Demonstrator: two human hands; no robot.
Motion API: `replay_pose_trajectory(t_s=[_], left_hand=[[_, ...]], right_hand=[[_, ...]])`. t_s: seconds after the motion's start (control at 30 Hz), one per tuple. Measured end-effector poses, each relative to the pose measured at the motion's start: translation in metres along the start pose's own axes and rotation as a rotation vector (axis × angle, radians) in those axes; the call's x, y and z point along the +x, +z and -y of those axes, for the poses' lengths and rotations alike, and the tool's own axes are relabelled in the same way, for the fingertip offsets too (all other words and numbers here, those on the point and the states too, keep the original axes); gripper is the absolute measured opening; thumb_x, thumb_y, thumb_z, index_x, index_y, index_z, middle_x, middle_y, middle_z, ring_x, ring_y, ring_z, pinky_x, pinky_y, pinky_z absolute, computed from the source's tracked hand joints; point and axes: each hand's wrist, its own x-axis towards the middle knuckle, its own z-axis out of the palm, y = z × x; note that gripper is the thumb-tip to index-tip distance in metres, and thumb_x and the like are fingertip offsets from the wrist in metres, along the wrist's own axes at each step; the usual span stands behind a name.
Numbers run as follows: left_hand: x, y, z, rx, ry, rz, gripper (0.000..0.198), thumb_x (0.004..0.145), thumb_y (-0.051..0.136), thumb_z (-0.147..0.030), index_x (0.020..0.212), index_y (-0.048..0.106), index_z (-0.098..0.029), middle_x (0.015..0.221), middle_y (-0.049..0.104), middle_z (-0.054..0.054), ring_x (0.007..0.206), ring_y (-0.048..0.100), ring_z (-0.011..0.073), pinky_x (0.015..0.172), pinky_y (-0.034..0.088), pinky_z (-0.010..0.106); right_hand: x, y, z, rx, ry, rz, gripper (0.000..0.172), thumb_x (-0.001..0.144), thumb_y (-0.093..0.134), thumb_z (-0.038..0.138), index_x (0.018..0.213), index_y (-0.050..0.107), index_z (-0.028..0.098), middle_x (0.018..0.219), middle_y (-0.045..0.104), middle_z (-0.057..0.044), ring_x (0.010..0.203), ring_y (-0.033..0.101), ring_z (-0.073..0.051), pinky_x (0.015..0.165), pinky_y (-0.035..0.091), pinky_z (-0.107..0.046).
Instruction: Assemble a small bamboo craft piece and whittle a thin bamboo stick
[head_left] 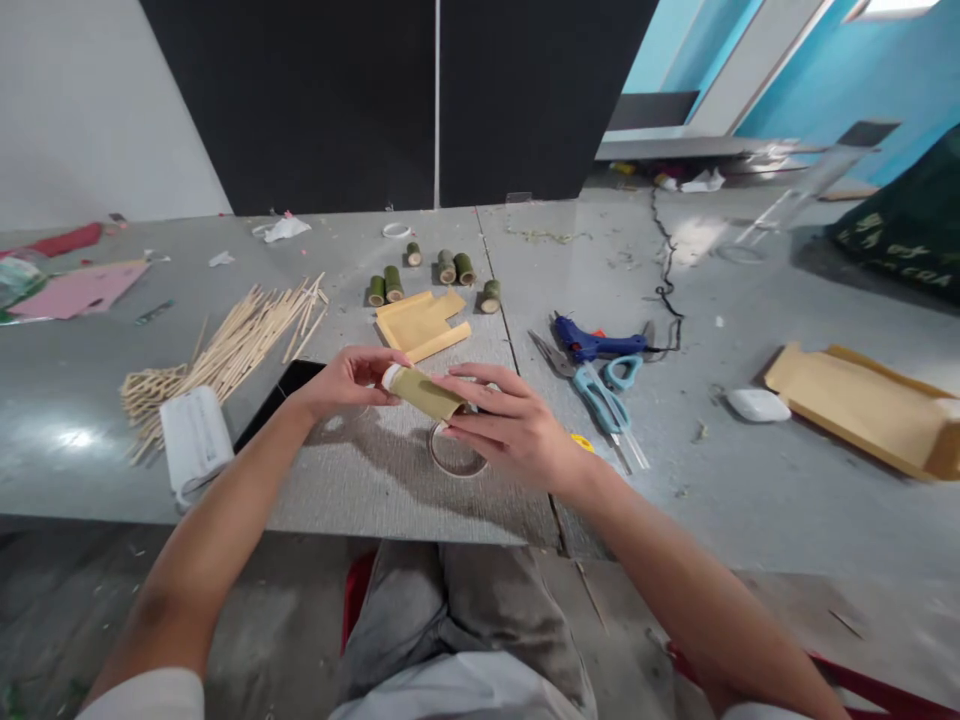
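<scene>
A short tube wrapped in tan paper (424, 392) is held between both hands just above the grey table (375, 490). My left hand (346, 380) pinches its pale left end with closed fingers. My right hand (510, 425) wraps round the tube's right end, fingers pressed along the paper. A ring of clear tape (456, 458) lies on the table right under my right hand. Folded tan paper pieces (421, 322) lie just beyond the hands.
Several green bamboo sections (439, 272) stand behind the paper. A bundle of thin sticks (225, 350) and a white roll (193, 440) lie left, by a black phone (281, 395). Blue glue gun (596, 345), scissors (604, 395), pliers (551, 355) and tan cardboard (862, 410) lie right.
</scene>
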Motion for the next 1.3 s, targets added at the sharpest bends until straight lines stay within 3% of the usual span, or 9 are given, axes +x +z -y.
replay_pose_trajectory(t_s=[0.27, 0.5, 0.67, 0.83, 0.9, 1.07, 1.3], left_hand=[[0.002, -0.005, -0.004, -0.036, -0.028, 0.029, 0.047, 0.058, 0.095, -0.019, 0.102, 0.077, -0.016, 0.079, 0.071, 0.0, 0.067, 0.064, 0.0089, 0.063, 0.052, 0.017], [0.002, -0.008, -0.005, -0.005, -0.044, 0.022, 0.048, 0.061, 0.093, -0.019, 0.107, 0.079, -0.019, 0.081, 0.071, 0.0, 0.067, 0.062, 0.0085, 0.061, 0.051, 0.016], [0.003, -0.003, -0.005, -0.001, -0.019, 0.021, 0.043, 0.067, 0.091, -0.027, 0.108, 0.079, -0.018, 0.082, 0.072, 0.003, 0.067, 0.061, 0.0091, 0.059, 0.047, 0.016], [0.005, 0.001, -0.004, 0.072, -0.092, 0.047, 0.049, 0.076, 0.085, -0.039, 0.118, 0.076, -0.016, 0.068, 0.065, -0.001, 0.049, 0.043, 0.0048, 0.043, 0.029, 0.016], [0.005, -0.001, -0.005, 0.099, -0.119, 0.057, 0.051, 0.077, 0.084, -0.04, 0.12, 0.074, -0.016, 0.068, 0.067, 0.0, 0.048, 0.043, 0.005, 0.043, 0.029, 0.017], [0.003, -0.014, -0.01, 0.2, -0.17, 0.029, 0.055, 0.074, 0.085, -0.038, 0.122, 0.073, -0.014, 0.08, 0.076, 0.006, 0.061, 0.062, 0.0111, 0.057, 0.044, 0.02], [0.004, -0.02, -0.011, 0.432, -0.269, 0.037, 0.049, 0.085, 0.072, -0.042, 0.127, 0.072, -0.017, 0.083, 0.08, 0.008, 0.068, 0.064, 0.015, 0.062, 0.04, 0.024]], right_hand=[[-0.001, 0.004, -0.006, 0.109, 0.042, -0.082, 0.018, 0.092, 0.069, 0.01, 0.103, 0.078, 0.021, 0.128, 0.074, -0.009, 0.121, 0.064, -0.025, 0.096, 0.061, -0.044], [0.002, 0.003, -0.005, 0.054, 0.077, -0.169, 0.009, 0.087, 0.077, 0.014, 0.092, 0.078, 0.021, 0.114, 0.079, -0.009, 0.107, 0.069, -0.023, 0.089, 0.062, -0.042], [0.002, 0.003, -0.003, 0.103, 0.195, -0.2, 0.01, 0.091, 0.072, 0.016, 0.095, 0.079, 0.022, 0.113, 0.079, -0.009, 0.107, 0.073, -0.023, 0.091, 0.061, -0.043], [0.0, 0.005, -0.001, 0.257, 0.367, -0.227, 0.009, 0.093, 0.071, 0.019, 0.095, 0.079, 0.023, 0.097, 0.082, -0.005, 0.1, 0.077, -0.023, 0.085, 0.062, -0.037], [0.0, 0.006, -0.001, 0.256, 0.417, -0.232, 0.007, 0.093, 0.072, 0.022, 0.092, 0.079, 0.022, 0.096, 0.081, -0.006, 0.096, 0.078, -0.022, 0.082, 0.062, -0.035], [-0.004, 0.003, -0.012, 0.166, 0.487, -0.174, 0.012, 0.093, 0.072, 0.03, 0.088, 0.078, 0.021, 0.099, 0.081, -0.008, 0.091, 0.077, -0.021, 0.076, 0.061, -0.033], [-0.011, -0.008, -0.032, 0.006, 0.544, 0.128, 0.021, 0.098, 0.062, 0.03, 0.096, 0.081, 0.021, 0.093, 0.082, -0.005, 0.068, 0.071, -0.016, 0.064, 0.056, -0.029]])
